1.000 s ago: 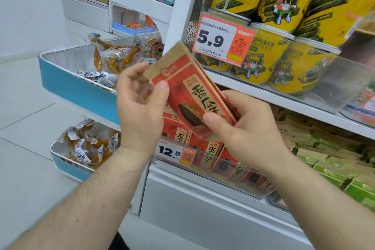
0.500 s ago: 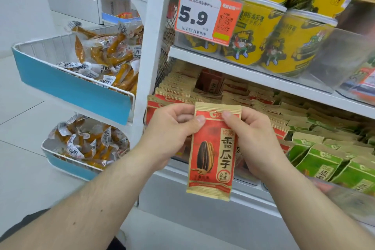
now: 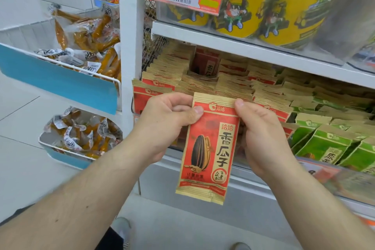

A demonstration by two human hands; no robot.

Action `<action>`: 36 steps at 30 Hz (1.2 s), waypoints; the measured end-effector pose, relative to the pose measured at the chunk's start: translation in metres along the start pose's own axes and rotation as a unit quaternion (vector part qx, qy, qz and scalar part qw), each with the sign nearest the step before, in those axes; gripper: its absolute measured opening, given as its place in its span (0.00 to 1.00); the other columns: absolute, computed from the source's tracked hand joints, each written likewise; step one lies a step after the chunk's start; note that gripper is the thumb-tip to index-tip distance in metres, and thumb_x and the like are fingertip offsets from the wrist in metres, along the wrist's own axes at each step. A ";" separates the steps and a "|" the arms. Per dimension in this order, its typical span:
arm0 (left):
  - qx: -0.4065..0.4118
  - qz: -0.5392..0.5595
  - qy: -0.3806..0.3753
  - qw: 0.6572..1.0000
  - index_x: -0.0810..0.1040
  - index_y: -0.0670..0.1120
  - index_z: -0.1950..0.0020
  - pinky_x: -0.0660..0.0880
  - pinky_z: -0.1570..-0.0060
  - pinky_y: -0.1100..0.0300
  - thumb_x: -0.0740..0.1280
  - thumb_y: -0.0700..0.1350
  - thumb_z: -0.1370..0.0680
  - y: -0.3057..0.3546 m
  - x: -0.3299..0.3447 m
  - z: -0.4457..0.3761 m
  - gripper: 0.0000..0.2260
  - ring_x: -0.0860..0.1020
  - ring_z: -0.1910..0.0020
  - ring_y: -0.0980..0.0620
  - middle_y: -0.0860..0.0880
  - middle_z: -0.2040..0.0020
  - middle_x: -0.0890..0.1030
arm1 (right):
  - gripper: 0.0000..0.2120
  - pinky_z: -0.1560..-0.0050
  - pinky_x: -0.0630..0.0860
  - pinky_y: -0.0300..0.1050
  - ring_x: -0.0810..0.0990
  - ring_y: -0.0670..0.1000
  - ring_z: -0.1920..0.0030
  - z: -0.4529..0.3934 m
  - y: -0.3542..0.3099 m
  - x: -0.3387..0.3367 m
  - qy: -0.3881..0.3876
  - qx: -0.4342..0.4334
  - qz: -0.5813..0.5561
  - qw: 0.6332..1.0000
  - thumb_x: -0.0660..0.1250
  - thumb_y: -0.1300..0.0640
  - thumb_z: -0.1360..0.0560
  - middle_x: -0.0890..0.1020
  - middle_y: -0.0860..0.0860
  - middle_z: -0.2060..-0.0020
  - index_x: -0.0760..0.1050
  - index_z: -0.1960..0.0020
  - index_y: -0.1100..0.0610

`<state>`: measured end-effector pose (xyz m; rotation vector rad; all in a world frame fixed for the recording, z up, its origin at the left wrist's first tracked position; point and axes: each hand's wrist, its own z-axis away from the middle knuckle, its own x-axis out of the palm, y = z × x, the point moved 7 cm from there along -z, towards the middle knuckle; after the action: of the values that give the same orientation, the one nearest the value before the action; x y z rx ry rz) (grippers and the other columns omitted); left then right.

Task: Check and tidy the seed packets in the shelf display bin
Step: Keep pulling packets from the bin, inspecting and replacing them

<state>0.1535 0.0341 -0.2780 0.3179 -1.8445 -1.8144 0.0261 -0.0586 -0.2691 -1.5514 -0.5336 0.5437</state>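
Packet [image 3: 207,148] upright, top corners pinched between left hand [image 3: 164,126], right hand [image 3: 261,138].

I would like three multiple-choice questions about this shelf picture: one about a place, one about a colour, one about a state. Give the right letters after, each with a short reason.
1. Where do the green packets lie, seen from the red packets in the bin?
A. to their right
B. to their left
C. on the shelf above

2. What colour are the cans on the upper shelf?
A. blue
B. yellow
C. white

3. How is the red seed packet held?
A. flat on one open palm
B. by the left hand alone at its bottom
C. upright, pinched at its top corners by the left hand and the right hand

Answers:
1 A: the green ones fill the right part of the same shelf.
2 B: their walls are yellow with a cartoon figure.
3 C: a thumb presses on each top corner and the packet hangs down.
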 end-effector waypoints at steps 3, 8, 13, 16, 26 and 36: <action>0.003 0.010 0.001 1.000 0.81 0.44 0.55 0.76 0.72 0.63 0.69 0.37 0.24 -0.001 0.000 0.001 0.03 0.84 0.66 0.50 0.44 0.63 0.85 | 0.18 0.63 0.77 0.46 0.83 0.57 0.64 0.001 -0.001 -0.002 0.009 -0.008 -0.002 1.000 0.61 0.51 0.21 0.84 0.58 0.66 0.81 0.65 0.55; 0.005 0.007 0.004 1.000 0.81 0.44 0.57 0.76 0.71 0.63 0.69 0.37 0.24 -0.001 0.000 0.002 0.03 0.84 0.65 0.49 0.44 0.63 0.85 | 0.18 0.61 0.78 0.48 0.83 0.56 0.63 0.003 -0.001 -0.004 0.017 -0.013 -0.003 1.000 0.61 0.51 0.21 0.84 0.57 0.66 0.83 0.63 0.56; 0.002 0.010 0.005 1.000 0.81 0.44 0.57 0.76 0.70 0.63 0.69 0.37 0.25 0.000 -0.001 0.003 0.03 0.83 0.65 0.49 0.44 0.63 0.85 | 0.19 0.63 0.78 0.46 0.83 0.55 0.63 0.005 -0.001 -0.001 0.017 -0.009 0.002 1.000 0.61 0.52 0.20 0.84 0.56 0.67 0.82 0.66 0.54; 0.003 0.012 0.008 1.000 0.81 0.44 0.58 0.77 0.70 0.62 0.69 0.37 0.25 -0.001 -0.002 0.003 0.04 0.83 0.65 0.48 0.44 0.63 0.85 | 0.18 0.64 0.79 0.46 0.83 0.55 0.64 0.005 0.000 0.000 0.016 -0.008 0.004 1.000 0.61 0.51 0.20 0.84 0.57 0.66 0.82 0.63 0.57; 0.007 -0.012 0.009 1.000 0.79 0.41 0.57 0.74 0.71 0.60 0.66 0.37 0.23 -0.002 -0.005 0.001 0.04 0.78 0.68 0.50 0.44 0.65 0.81 | 0.17 0.69 0.77 0.42 0.81 0.53 0.66 0.006 0.002 0.002 0.006 -0.016 -0.002 1.000 0.62 0.49 0.23 0.83 0.56 0.68 0.80 0.60 0.61; 0.041 0.005 -0.003 0.999 0.80 0.44 0.64 0.75 0.73 0.64 0.70 0.47 0.33 0.003 -0.001 0.005 0.06 0.80 0.70 0.53 0.46 0.68 0.83 | 0.18 0.69 0.73 0.42 0.78 0.55 0.67 0.008 -0.002 0.002 0.008 -0.025 -0.017 1.000 0.61 0.55 0.20 0.79 0.56 0.70 0.75 0.63 0.67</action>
<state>0.1525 0.0392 -0.2756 0.3325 -1.9233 -1.7380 0.0222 -0.0513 -0.2680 -1.5913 -0.5636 0.4951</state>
